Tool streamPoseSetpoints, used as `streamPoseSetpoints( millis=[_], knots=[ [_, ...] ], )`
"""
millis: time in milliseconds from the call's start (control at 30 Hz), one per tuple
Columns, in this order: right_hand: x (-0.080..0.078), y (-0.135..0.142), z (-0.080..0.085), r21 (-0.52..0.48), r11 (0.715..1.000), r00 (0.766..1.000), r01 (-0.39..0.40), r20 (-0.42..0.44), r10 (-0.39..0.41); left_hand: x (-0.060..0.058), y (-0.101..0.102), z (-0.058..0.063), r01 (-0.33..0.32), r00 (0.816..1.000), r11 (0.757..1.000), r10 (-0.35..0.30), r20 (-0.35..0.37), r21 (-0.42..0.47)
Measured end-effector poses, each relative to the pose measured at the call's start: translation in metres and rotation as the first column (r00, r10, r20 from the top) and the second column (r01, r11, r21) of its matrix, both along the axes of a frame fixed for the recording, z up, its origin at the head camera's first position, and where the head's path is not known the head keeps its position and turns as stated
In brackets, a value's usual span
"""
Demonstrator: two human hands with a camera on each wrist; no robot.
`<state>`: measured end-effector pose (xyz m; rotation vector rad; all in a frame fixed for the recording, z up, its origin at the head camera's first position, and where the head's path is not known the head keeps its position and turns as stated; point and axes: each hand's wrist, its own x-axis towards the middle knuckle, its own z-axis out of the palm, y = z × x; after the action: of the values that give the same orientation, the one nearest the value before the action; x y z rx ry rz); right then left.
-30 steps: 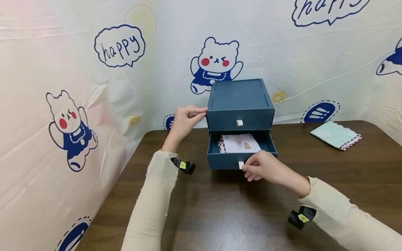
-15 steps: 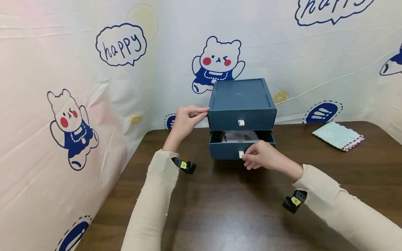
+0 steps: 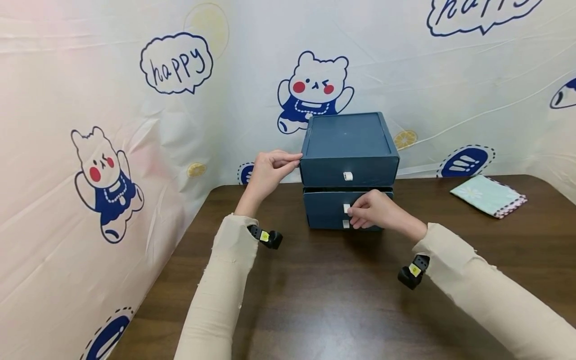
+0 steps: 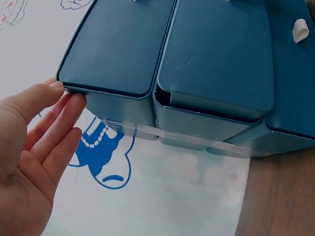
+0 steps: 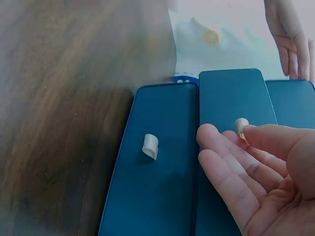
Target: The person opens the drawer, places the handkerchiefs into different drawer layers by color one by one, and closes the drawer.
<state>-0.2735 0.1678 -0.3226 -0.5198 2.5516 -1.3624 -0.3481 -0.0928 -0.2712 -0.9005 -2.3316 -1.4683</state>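
Observation:
A dark blue drawer box (image 3: 350, 135) with three stacked drawers stands toward the back of the table. My left hand (image 3: 270, 170) holds its upper front left corner; in the left wrist view the thumb (image 4: 49, 91) lies at that corner, with fingers along the side. At the middle drawer (image 3: 324, 207), my right hand (image 3: 378, 210) pinches the small white pull tab (image 5: 241, 125) between thumb and index finger. This drawer juts out slightly, leaving a narrow dark gap along its top. The drawer's contents are hidden. The top and bottom drawers sit flush.
On the right of the brown table (image 3: 297, 290) lies a folded mint-green cloth (image 3: 488, 195) with a patterned edge. A white printed curtain (image 3: 243, 110) hangs behind the box and along the left side. The bottom drawer carries its own white tab (image 5: 150, 146).
My right hand has pushed the middle drawer inward, from well pulled out to almost shut, hiding the folded cloths inside. The left hand has kept its hold on the corner.

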Motion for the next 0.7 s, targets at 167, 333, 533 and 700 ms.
streamPoseSetpoints(
  millis=[167, 333, 533, 700],
  knots=[
    [-0.008, 0.002, -0.001, -0.001, 1.000, 1.000, 0.022, -0.002, -0.022, 0.000, 0.001, 0.000, -0.001, 1.000, 1.000, 0.001, 0.005, -0.004],
    [-0.013, 0.004, -0.005, -0.009, 0.999, 0.999, 0.035, 0.004, -0.035, 0.001, 0.001, -0.001, 0.005, 1.000, 1.000, -0.005, 0.005, -0.002],
    [-0.015, 0.002, -0.011, -0.030, 0.997, 0.998, 0.068, -0.006, -0.069, 0.001, 0.002, -0.001, 0.000, 1.000, 1.000, 0.000, 0.002, -0.002],
    [-0.012, 0.002, -0.015, -0.058, 0.994, 0.996, 0.093, -0.003, -0.094, 0.000, 0.001, -0.001, -0.001, 1.000, 1.000, 0.001, -0.001, -0.002]
  ],
)
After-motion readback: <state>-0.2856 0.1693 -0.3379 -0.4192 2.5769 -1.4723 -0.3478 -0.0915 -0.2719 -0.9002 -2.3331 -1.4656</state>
